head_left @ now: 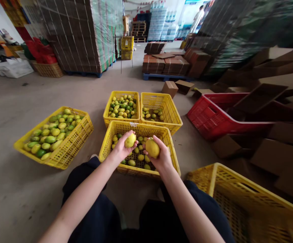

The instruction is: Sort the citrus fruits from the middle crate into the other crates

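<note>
My left hand [123, 148] is closed around a yellow lemon [130, 140]. In my right hand [163, 156] sits another yellow lemon [152, 148], which looks larger and rounder, with the fingers wrapped round it. Both hands are held above the near yellow crate [173, 152], close together but apart. Inside that crate lie loose yellow and green lemons [140, 157], partly hidden by my hands and wrists.
Behind stand a yellow crate [106, 113] of lemons and another [174, 111] with fewer. A fuller crate [70, 155] is at left. At right are a red crate [204, 118], cardboard boxes [265, 152] and a large yellow crate [214, 179]. Wrapped pallets rise behind.
</note>
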The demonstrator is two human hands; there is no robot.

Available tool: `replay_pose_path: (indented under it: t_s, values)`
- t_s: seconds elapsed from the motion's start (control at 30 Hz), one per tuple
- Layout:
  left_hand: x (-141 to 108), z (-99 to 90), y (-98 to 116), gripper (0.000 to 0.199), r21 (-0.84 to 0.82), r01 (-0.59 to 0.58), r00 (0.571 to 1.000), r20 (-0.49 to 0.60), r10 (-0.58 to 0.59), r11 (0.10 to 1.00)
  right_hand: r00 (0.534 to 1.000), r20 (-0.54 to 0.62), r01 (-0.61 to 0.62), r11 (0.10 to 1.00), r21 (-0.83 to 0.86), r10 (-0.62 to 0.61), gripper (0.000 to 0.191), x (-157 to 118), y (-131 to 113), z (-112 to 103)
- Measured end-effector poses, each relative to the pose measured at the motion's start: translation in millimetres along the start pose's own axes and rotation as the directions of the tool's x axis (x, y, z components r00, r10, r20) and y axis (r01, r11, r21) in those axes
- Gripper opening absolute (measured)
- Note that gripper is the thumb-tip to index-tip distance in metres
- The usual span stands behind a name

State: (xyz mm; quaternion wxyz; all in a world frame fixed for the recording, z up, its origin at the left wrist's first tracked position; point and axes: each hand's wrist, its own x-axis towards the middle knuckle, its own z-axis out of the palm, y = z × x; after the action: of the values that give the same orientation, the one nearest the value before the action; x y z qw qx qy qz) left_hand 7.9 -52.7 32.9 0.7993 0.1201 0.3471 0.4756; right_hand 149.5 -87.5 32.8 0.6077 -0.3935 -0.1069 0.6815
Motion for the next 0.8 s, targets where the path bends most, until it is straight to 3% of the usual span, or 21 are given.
replay_pose_path:
  t_s: [0.13, 0.2, 0.43, 0.5, 0.67, 0.8]
  values:
    - [1, -1.4, 1, 0.029, -0.012, 0.067, 0.996, 0.058, -0.066, 0.998, 0.978, -0.103, -0.180, 0.983, 0.039, 0.184, 0.027, 2, -2, 0]
    - [2, -1.8, 1, 0.037, -0.012, 0.076, 0.994, 0.075, -0.075, 0.997, 0.966, -0.136, -0.216, 0.976, 0.041, 0.220, 0.033, 4, -1, 0]
    - [-1, 0.7, 2, 0.036, -0.111, 0.057, 0.998, 0.042, -0.053, 0.992, 0.966, -0.225, -0.113, 0.992, 0.060, 0.123, 0.009, 4, 2, 1]
    - [-3, 1.5, 3, 0.039, -0.142, 0.083, 0.996, 0.028, -0.080, 0.986, 0.962, -0.222, -0.150, 0.987, 0.053, 0.158, 0.011, 4, 0, 0]
    - [-5, 3.2, 6, 0.022, -0.126, 0.109, 0.990, -0.076, -0.119, 0.986, 0.925, -0.221, -0.307, 0.951, 0.045, 0.309, 0.029, 10, 3, -7]
    - [-3, 1.3, 5, 0.032, -0.138, 0.144, 0.985, -0.079, -0.156, 0.980, 0.950, -0.171, -0.255, 0.965, 0.064, 0.263, 0.023, 13, 10, -12]
